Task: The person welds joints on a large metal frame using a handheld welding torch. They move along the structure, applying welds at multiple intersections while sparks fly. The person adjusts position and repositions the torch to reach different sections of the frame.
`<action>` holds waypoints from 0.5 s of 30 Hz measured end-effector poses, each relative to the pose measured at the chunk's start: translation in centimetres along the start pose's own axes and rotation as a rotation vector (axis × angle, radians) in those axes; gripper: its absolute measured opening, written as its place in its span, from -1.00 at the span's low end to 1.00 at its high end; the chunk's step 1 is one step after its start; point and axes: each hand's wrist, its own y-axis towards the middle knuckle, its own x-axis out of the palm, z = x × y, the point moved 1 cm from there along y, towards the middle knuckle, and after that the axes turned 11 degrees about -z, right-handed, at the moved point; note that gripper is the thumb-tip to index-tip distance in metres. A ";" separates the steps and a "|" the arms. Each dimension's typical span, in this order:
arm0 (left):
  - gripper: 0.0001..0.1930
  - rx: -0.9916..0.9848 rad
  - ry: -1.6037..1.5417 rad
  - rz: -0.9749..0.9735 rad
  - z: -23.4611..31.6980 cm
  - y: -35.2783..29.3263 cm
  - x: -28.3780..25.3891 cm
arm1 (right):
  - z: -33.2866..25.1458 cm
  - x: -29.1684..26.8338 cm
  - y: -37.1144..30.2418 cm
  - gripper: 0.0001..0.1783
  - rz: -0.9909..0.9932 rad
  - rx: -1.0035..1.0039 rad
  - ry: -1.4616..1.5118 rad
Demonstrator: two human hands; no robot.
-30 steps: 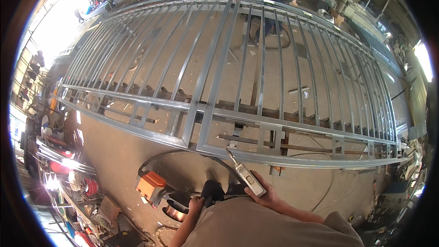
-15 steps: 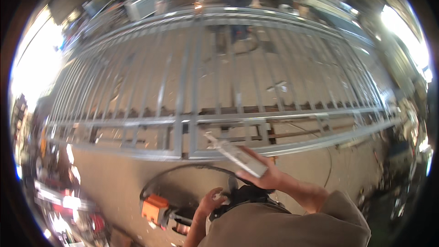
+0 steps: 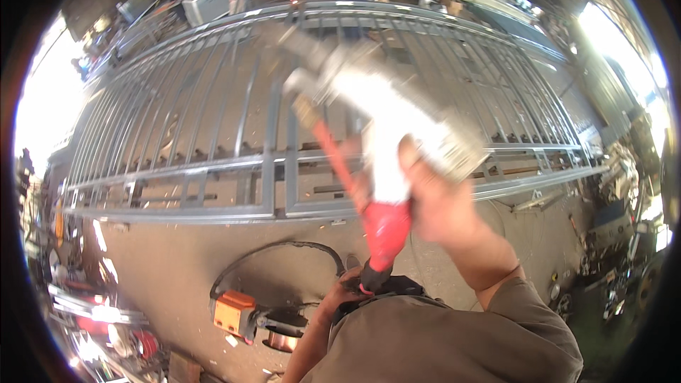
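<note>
Tool: a white, boxy hand tool (image 3: 386, 110), blurred by motion, raised high in front of the camera above the gate frame; its front end narrows to a grey nozzle-like tip, so it reads as a welding gun or similar, though the blur leaves that unsure.
Right hand: the right hand (image 3: 440, 202) is wrapped around the tool's lower part, fingers closed on it, lifting it clear of the gate frame.
Red handle: a red grip (image 3: 386, 230) with a thin red line runs down from the tool toward the person's chest, likely its lead or hose.
Left hand: the left hand (image 3: 340, 296) sits low by the chest, just below the red handle; it appears curled near the dark end of it, but I cannot tell whether it grips.
Gate frame: a long grey barred metal gate frame (image 3: 277, 163) lies flat on supports over the floor, beyond the tool.
Orange machine: an orange box-like unit (image 3: 234, 312) with a black cable sits on the floor, nearer than the gate frame.
</note>
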 end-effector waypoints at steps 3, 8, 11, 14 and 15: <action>-0.50 0.084 -0.073 0.251 -3.2 -2.1 1.0 | -3.0 -0.7 1.3 -0.46 -0.011 -0.162 0.182; -0.61 -0.007 -0.108 0.574 -7.7 -6.4 1.3 | -6.7 -3.4 1.5 -0.37 -0.006 -0.155 0.462; -0.69 -0.121 0.083 0.910 -7.8 -9.7 3.3 | -6.1 -6.0 1.0 -0.38 -0.033 -0.057 0.426; -0.83 -0.069 -0.291 1.206 -6.8 -11.8 4.5 | -1.9 -8.3 -0.1 -0.39 0.175 -0.103 0.045; -0.86 -0.106 -0.325 1.286 -6.2 -12.5 4.8 | -0.2 -8.8 -0.3 -0.39 0.204 -0.080 0.036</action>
